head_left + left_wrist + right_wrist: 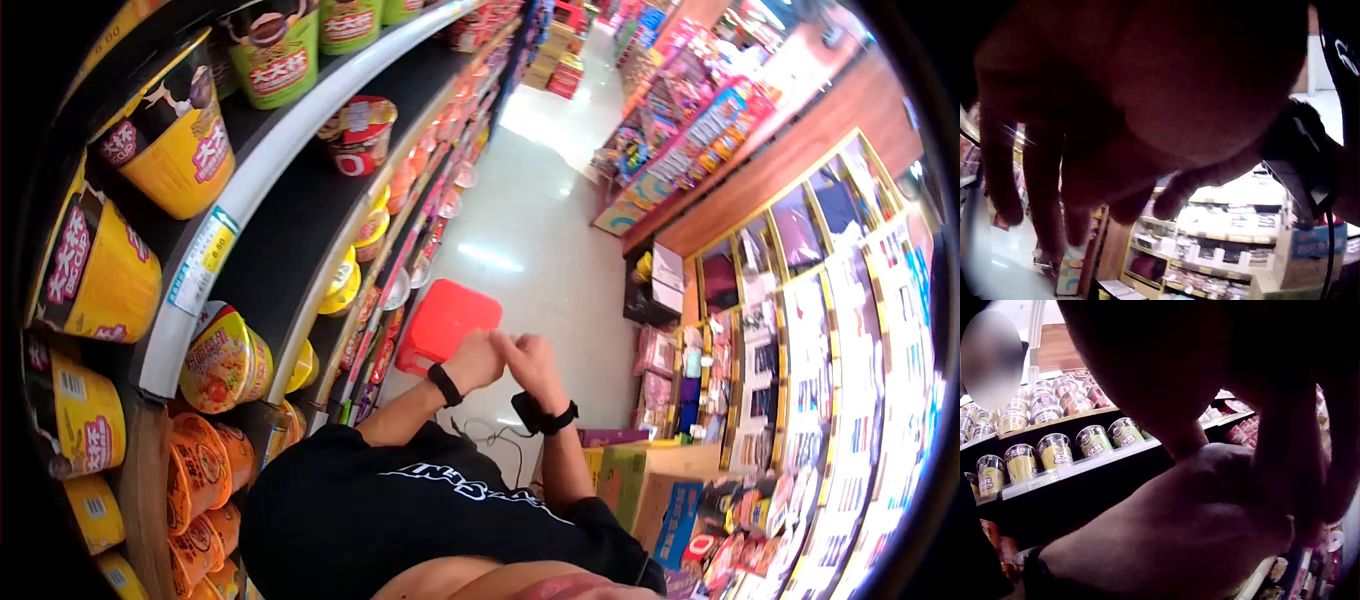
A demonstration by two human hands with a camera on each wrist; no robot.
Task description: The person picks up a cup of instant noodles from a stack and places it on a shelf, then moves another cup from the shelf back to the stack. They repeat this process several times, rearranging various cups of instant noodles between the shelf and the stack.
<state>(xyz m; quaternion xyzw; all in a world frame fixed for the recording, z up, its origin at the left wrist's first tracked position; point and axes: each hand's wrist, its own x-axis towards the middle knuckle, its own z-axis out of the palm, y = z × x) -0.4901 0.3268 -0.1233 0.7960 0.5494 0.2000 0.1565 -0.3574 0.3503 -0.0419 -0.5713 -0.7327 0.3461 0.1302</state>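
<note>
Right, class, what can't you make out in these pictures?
Head: red stool, part hidden behind the left hand.
Head: price label, fine print too small.
Head: rightmost green noodle cup, rim cut off by the top edge.
Left wrist: shirt lettering, cut off by the right edge.

A red plastic stool [452, 310], block-shaped with rounded corners and a smooth face, stands on the floor [560, 230] just beside the dark cup-noodle shelving rack [270, 195]. In the head view, the left hand [472, 362] covers the stool's near corner on the side away from the rack. The right hand [531, 365], farther from the rack, touches the left.
</note>
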